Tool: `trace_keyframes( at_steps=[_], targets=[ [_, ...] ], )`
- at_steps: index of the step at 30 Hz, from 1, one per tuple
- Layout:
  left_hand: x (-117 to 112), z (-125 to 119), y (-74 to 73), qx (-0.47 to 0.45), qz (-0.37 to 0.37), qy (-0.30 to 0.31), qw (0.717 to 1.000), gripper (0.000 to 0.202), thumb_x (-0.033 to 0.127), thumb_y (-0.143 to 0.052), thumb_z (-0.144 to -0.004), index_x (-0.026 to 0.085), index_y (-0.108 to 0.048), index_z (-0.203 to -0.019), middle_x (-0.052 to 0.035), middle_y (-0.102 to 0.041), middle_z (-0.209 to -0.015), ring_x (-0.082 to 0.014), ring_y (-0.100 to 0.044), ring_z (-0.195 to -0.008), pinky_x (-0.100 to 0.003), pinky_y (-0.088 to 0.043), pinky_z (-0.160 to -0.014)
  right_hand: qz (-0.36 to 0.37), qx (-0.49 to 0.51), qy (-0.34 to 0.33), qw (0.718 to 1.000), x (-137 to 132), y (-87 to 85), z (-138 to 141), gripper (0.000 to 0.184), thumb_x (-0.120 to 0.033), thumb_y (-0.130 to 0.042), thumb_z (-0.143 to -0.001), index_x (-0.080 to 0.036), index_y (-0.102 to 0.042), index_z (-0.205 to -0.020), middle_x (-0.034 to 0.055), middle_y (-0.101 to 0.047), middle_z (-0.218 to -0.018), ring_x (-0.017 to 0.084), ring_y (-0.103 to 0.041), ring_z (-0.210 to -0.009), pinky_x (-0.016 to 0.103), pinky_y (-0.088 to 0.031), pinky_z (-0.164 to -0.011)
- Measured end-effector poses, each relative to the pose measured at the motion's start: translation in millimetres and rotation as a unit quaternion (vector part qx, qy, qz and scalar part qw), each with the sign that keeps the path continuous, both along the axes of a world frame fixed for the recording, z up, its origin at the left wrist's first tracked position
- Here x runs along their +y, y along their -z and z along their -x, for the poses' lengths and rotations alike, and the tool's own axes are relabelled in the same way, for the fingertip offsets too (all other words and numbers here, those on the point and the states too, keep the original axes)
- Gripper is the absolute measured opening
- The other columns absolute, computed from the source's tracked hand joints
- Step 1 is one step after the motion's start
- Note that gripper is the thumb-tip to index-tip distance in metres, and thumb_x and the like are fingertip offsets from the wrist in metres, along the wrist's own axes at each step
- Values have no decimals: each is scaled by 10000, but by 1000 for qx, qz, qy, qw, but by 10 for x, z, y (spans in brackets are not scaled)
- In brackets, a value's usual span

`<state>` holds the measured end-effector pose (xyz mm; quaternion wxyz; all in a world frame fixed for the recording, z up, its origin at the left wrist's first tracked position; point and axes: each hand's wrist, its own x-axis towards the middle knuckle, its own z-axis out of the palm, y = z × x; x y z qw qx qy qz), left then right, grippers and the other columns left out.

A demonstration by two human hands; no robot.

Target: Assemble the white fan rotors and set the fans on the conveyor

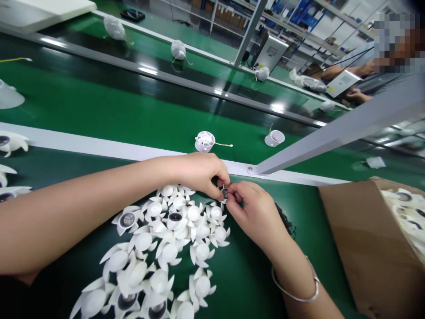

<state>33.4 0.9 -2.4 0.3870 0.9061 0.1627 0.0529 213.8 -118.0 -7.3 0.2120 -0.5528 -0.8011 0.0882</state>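
My left hand [203, 173] pinches a small white fan impeller [225, 195] between thumb and fingers, its dark hub side partly showing. Right up against that impeller, the fingertips of my right hand [254, 212] are pressed together; whatever they grip is too small or hidden to make out. Below both hands lies a spread of loose white fan impellers [169, 252], most with the smooth hub up and several with the dark side up. Beside my right wrist is a heap of tiny black parts [286, 221], partly covered by the arm.
Beyond the white rail, white fan housings [205, 142] with wires sit on the green conveyor belt [133, 110]. A slanted metal post [325, 126] rises at right. An open cardboard box [348, 235] holds white parts. Across the line, a person's hands [365, 68] hold a white panel.
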Motion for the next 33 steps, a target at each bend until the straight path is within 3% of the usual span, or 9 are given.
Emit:
trace_keyframes(
  at_steps=[9, 16, 20, 23, 26, 28, 30, 31, 33],
  targets=[
    [1, -1, 41, 7, -4, -25, 1000, 197, 374, -734, -736, 286, -778, -907, 53, -732, -866, -102, -584, -678, -246, -303, -544, -65, -96, -22, 993, -16, -42, 36, 127, -116, -553, -879, -123, -672, -832, 37, -633, -726, 175, -565, -661, 302, -400, -641],
    [6, 4, 31, 9, 20, -33, 999, 267, 413, -750, -734, 288, -788, -966, 33, -745, -905, -107, -597, -703, -242, -321, -567, -132, -226, -90, 961, -183, -131, 53, 215, -87, -524, -911, -98, -735, -950, 5, -562, -563, 183, -526, -522, 347, -336, -561],
    [12, 14, 33, 14, 30, -45, 998, 290, 463, -768, -709, 301, -789, -949, 57, -745, -902, -99, -602, -704, -235, -326, -558, -111, -163, -42, 979, -146, -148, -38, 219, -130, -522, -936, -127, -722, -1028, 33, -695, -727, 173, -621, -615, 320, -440, -606],
    [24, 18, 36, 19, 34, -46, 998, 331, 483, -772, -705, 299, -786, -979, 63, -745, -899, -93, -604, -698, -227, -331, -561, -112, -67, 25, 991, 133, -189, -128, 217, -171, -514, -946, -133, -706, -1040, 81, -731, -938, 191, -678, -839, 302, -521, -760],
    [34, 15, 42, 23, 33, -47, 998, 367, 480, -777, -703, 285, -785, -1013, 51, -750, -904, -100, -618, -726, -219, -339, -576, -75, -92, 93, 989, 611, -249, -115, 326, -122, -532, -878, -82, -667, -1172, 168, -672, -1092, 255, -648, -986, 377, -526, -878],
    [34, 15, 47, 21, 29, -47, 998, 377, 481, -775, -707, 278, -784, -1024, 45, -752, -912, -105, -626, -750, -214, -347, -587, -32, -157, 164, 973, 980, -269, -38, 531, -46, -518, -821, -93, -572, -1347, 225, -542, -1326, 315, -570, -1164, 435, -494, -947],
    [29, 20, 50, 19, 26, -46, 998, 387, 483, -774, -708, 273, -782, -1033, 44, -753, -924, -107, -628, -767, -210, -353, -593, 16, -214, 253, 943, 1328, -262, 59, 685, -12, -508, -802, -187, -469, -1464, 211, -349, -1518, 374, -423, -1330, 494, -454, -989],
    [24, 25, 51, 19, 25, -47, 998, 389, 482, -774, -709, 271, -781, -1035, 43, -753, -932, -107, -629, -773, -208, -354, -594, 41, -229, 290, 928, 1474, -250, 102, 703, -15, -510, -806, -226, -457, -1475, 200, -298, -1550, 394, -381, -1360, 520, -446, -986],
    [15, 35, 50, 20, 26, -48, 998, 382, 478, -773, -712, 270, -779, -1033, 42, -752, -939, -108, -630, -780, -207, -353, -597, 84, -234, 331, 910, 1670, -223, 160, 615, -44, -521, -827, -240, -532, -1409, 216, -360, -1496, 407, -430, -1315, 541, -467, -937]
  ],
)
